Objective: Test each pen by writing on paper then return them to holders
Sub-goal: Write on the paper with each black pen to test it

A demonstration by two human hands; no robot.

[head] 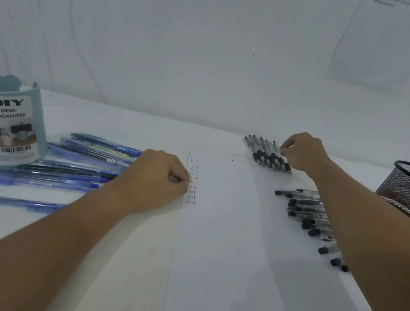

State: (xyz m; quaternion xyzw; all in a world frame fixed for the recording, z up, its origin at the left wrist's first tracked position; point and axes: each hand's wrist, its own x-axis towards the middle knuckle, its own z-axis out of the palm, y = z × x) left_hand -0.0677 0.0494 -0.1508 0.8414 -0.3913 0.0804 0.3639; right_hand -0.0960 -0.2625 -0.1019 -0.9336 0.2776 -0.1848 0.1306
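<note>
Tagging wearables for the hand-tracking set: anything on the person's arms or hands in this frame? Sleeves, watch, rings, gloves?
Nothing worn that shows. Both forearms are bare from the frame edge to the wrist: no sleeves, cuffs, watch or bands. The left hand and right hand are ungloved, with no rings or markings visible on the sides that face the camera. The finger undersides are hidden, so small items there can't be ruled out.

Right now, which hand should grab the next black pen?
Probably the right hand: it already touches the neat row of black pens, and the loose black pens lie beside that arm. The left hand rests on the paper's edge.
</note>
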